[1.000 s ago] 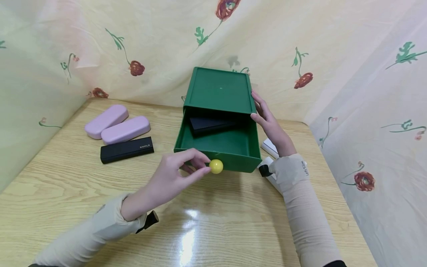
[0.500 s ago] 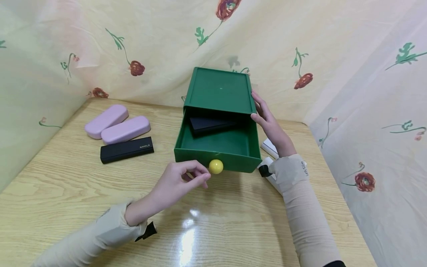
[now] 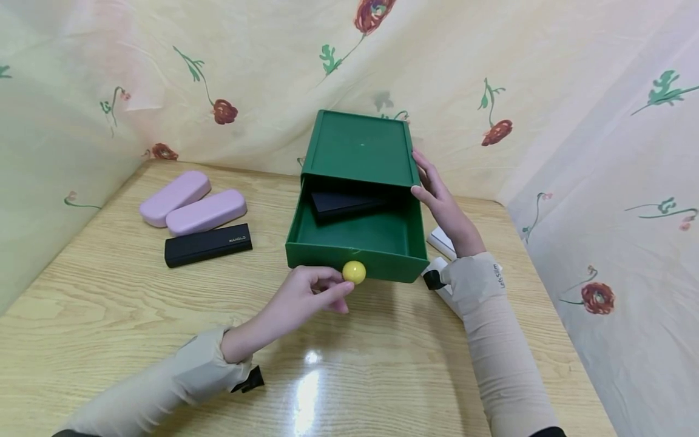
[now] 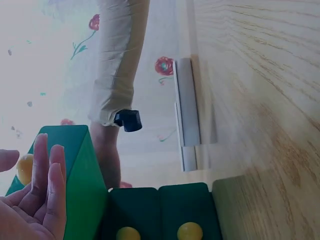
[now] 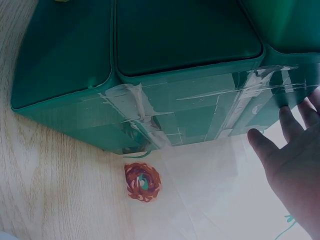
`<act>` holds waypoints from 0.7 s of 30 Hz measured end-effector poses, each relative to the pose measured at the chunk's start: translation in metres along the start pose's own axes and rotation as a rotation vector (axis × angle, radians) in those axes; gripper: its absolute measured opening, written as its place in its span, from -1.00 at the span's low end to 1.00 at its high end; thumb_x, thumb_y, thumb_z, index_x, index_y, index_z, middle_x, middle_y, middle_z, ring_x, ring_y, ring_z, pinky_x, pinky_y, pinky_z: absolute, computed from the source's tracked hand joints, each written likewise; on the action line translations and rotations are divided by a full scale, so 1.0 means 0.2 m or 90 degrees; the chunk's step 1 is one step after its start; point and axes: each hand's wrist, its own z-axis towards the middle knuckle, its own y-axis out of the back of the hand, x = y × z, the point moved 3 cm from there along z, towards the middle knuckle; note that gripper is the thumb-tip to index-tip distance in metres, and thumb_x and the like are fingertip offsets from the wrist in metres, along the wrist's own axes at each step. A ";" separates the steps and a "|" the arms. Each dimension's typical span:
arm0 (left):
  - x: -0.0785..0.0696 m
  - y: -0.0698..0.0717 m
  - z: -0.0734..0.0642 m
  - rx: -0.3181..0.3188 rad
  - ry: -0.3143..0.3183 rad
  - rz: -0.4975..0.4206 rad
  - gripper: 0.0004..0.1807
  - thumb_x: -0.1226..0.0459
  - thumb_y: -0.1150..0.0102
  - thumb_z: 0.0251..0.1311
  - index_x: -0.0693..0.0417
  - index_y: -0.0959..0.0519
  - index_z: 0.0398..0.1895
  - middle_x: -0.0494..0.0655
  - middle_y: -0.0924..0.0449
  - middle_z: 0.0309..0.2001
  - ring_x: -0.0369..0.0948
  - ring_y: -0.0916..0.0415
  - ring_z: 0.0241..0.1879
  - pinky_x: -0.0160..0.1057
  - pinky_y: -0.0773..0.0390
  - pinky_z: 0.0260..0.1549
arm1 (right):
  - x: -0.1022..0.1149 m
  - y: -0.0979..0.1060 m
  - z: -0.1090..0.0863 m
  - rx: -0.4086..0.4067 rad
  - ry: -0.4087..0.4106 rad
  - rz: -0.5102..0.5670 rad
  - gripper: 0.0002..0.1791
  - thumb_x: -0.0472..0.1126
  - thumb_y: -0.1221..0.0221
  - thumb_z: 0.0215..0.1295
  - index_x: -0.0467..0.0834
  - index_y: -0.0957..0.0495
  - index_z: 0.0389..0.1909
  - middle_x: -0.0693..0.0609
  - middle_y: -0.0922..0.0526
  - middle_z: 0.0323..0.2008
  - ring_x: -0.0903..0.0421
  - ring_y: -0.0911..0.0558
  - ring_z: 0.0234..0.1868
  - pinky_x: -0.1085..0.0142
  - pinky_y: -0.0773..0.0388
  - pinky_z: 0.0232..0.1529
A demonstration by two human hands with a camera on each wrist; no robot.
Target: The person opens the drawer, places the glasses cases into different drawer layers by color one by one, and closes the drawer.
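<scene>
A green drawer unit (image 3: 360,149) stands at the back of the table, its top drawer (image 3: 357,265) pulled out. A dark navy box (image 3: 344,203) lies at the back of that drawer. My left hand (image 3: 300,297) pinches the drawer's round yellow knob (image 3: 354,272) from its left side; the left wrist view shows the knob (image 4: 25,168) between thumb and fingers. Against the unit's right side rests my right hand (image 3: 445,206), fingers spread fairly straight; in the right wrist view its fingertips touch the taped side.
Two lilac glasses cases (image 3: 204,212) and a black case (image 3: 209,245) lie to the left. White cases (image 3: 442,241) are partly hidden by the right arm. Below the drawn-out drawer, the left wrist view shows shut drawers (image 4: 185,205) with yellow knobs. Floral cloth hangs behind.
My left hand let go of the knob, dropped slightly below it, then came back right to its lower left side. The drawer and my right hand have stayed still.
</scene>
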 end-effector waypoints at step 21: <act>-0.03 0.01 0.06 -0.023 0.000 -0.034 -0.71 0.18 -0.14 0.33 0.26 -0.65 -0.15 0.09 -0.72 -0.48 -0.24 -0.68 -0.42 -0.16 -0.71 -0.26 | -0.03 0.01 0.01 0.008 0.045 0.021 -0.35 -0.11 0.26 0.51 0.04 0.17 0.56 0.14 0.23 0.57 -0.01 0.21 0.58 -0.21 0.33 0.49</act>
